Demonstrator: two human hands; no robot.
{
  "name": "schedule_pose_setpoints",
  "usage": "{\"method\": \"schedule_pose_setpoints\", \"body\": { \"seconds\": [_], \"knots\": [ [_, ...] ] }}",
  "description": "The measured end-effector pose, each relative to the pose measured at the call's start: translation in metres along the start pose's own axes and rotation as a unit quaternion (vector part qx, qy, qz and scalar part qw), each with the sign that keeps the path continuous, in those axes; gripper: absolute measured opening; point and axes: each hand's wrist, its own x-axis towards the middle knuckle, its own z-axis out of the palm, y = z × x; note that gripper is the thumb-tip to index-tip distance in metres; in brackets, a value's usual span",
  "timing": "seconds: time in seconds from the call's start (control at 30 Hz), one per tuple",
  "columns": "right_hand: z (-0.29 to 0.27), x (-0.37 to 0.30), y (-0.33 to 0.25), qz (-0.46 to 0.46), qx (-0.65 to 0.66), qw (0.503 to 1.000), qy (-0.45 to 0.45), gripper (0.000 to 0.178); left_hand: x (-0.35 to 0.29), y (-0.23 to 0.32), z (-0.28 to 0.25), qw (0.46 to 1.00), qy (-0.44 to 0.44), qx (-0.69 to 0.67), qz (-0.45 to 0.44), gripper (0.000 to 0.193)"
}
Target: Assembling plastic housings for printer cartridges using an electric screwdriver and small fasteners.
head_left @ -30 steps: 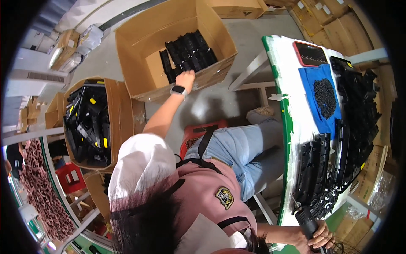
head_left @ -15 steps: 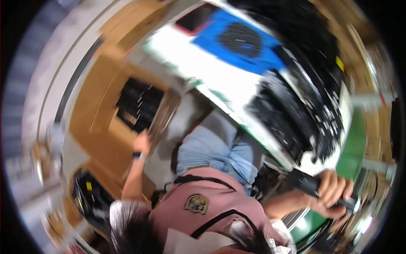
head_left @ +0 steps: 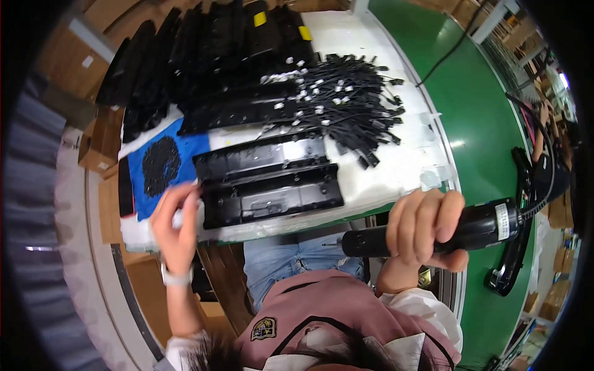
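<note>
My right hand (head_left: 427, 229) is wrapped round a black electric screwdriver (head_left: 486, 226), whose thin bit points left, just off the table's near edge. My left hand (head_left: 176, 222) is over the near left of the table, thumb and fingers apart, its fingertips smeared by motion; I see nothing in it. Just beyond it, a blue cloth (head_left: 139, 193) bears a heap of tiny black pieces (head_left: 161, 166), too small to name surely. To the right of that hand, two long black plastic panels (head_left: 272, 196) (head_left: 263, 156) lie side by side, hollow side up.
A tangle of black cables with white plugs (head_left: 352, 102) lies at the table's far right. More black panels (head_left: 216, 46) are stacked at the back, some with yellow tags. On the right runs a green surface (head_left: 433, 55) with a long black part (head_left: 513, 241). Another person's arm (head_left: 540, 127) shows beyond.
My view has swung from the cardboard box at the left to the table. My left hand has left the box and come over the table. The screwdriver has stayed in my right hand.
</note>
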Motion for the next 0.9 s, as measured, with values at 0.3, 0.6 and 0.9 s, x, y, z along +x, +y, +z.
{"method": "schedule_pose_setpoints", "body": {
  "seconds": [0.3,0.6,0.9],
  "knots": [
    [0.018,-0.027,-0.027,0.002,-0.068,0.99,0.124,0.034,0.19,0.11,0.237,0.901,-0.18,-0.047,0.391,0.013],
    [0.003,-0.033,-0.045,0.074,-0.099,0.967,0.223,0.036,0.205,0.125,0.32,0.8,-0.317,0.213,0.463,0.008],
    [-0.021,-0.03,-0.048,0.025,-0.038,0.991,0.129,0.032,0.248,0.16,0.188,0.881,-0.113,-0.405,0.217,0.021]
  ]
}}
